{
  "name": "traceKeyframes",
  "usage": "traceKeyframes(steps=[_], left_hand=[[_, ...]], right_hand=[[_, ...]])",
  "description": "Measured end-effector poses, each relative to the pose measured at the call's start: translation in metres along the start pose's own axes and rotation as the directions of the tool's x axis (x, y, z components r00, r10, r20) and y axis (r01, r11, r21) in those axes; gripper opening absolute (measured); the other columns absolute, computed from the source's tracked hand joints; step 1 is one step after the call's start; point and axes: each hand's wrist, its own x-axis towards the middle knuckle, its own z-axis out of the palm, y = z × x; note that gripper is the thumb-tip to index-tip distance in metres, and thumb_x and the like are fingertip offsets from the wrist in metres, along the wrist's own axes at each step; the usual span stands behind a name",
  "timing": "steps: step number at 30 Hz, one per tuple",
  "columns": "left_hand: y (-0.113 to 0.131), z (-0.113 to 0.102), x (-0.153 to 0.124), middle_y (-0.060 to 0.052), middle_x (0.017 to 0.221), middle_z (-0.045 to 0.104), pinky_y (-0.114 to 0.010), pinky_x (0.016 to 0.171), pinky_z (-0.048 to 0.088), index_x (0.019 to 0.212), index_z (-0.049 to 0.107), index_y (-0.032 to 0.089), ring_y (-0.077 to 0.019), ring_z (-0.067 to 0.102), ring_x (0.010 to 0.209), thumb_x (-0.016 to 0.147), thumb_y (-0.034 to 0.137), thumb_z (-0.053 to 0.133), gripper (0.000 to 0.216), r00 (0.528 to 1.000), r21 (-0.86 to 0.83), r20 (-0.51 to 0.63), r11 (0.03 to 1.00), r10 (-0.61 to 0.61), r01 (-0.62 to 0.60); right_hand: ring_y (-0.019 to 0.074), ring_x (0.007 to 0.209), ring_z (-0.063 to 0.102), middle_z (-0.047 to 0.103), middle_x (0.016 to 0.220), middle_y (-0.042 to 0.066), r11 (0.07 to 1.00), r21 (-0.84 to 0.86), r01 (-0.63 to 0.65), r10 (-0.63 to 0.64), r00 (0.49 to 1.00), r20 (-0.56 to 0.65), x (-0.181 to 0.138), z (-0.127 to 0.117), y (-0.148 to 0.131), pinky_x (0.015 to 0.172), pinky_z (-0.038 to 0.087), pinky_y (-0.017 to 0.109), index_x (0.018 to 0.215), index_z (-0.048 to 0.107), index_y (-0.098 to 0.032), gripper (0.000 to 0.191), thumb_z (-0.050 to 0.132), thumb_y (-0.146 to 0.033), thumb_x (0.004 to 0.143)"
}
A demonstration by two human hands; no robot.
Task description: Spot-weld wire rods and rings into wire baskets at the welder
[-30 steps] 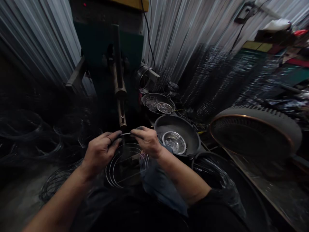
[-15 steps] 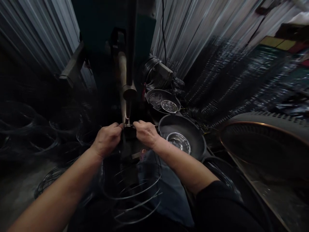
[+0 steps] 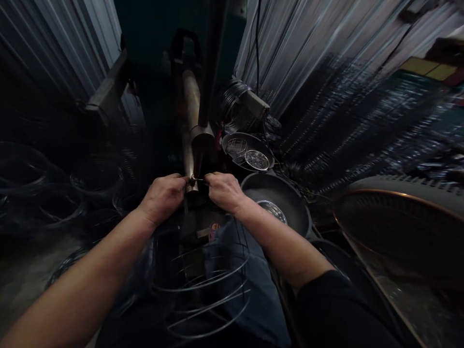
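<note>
A thin metal wire piece (image 3: 200,180) runs between my two hands, right at the small copper-coloured tip of a machine's metal bar (image 3: 188,154). My left hand (image 3: 165,195) pinches its left end, fingers closed. On the other side my right hand (image 3: 225,192) pinches the right end, palm down. Whether the piece belongs to a larger wire part is too dark to tell. Above the hands hangs a thicker round metal arm (image 3: 203,133). A round wire frame (image 3: 206,285) with several rings lies over my lap, below the forearms.
To the right stand a large grey pan (image 3: 286,191) with a shiny metal bowl (image 3: 272,210), and a smaller pan (image 3: 266,142) holding a metal dish and wire pieces. Behind them is a wire coil (image 3: 232,104). A caged round fan-like object (image 3: 398,193) is at right. Wire rings (image 3: 61,208) fill the left.
My hands have risen slightly and the gap between them has widened a little. The wire piece now sits closer against the bar's tip. The view has shifted slightly.
</note>
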Motion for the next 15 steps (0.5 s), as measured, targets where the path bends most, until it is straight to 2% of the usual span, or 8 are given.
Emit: traceKeyframes(steps=[7, 15], left_hand=[[-0.001, -0.001, 0.009, -0.010, 0.087, 0.069, -0.027, 0.077, 0.050, 0.080, 0.071, 0.014, -0.0180, 0.065, 0.081, 0.081, 0.019, 0.041, 0.031, 1.000, 0.004, 0.028, 1.000, 0.009, -0.009], [-0.001, -0.003, 0.013, -0.011, 0.089, 0.070, -0.030, 0.080, 0.050, 0.076, 0.071, 0.015, -0.0205, 0.066, 0.082, 0.078, 0.021, 0.043, 0.029, 0.998, -0.004, 0.064, 1.000, -0.028, 0.029]], right_hand=[[0.0204, 0.090, 0.062, 0.068, 0.098, 0.008, 1.000, 0.022, -0.003, 0.002, 1.000, 0.016, 0.006, -0.004, 0.004, 0.074, 0.042, 0.028, 0.107, 0.067, -0.019, 0.034, 0.041, -0.015, 0.084], [0.0215, 0.094, 0.062, 0.069, 0.100, 0.008, 0.999, 0.051, 0.015, -0.017, 1.000, 0.027, 0.008, -0.004, 0.007, 0.074, 0.043, 0.027, 0.107, 0.067, -0.019, 0.036, 0.043, -0.016, 0.081]])
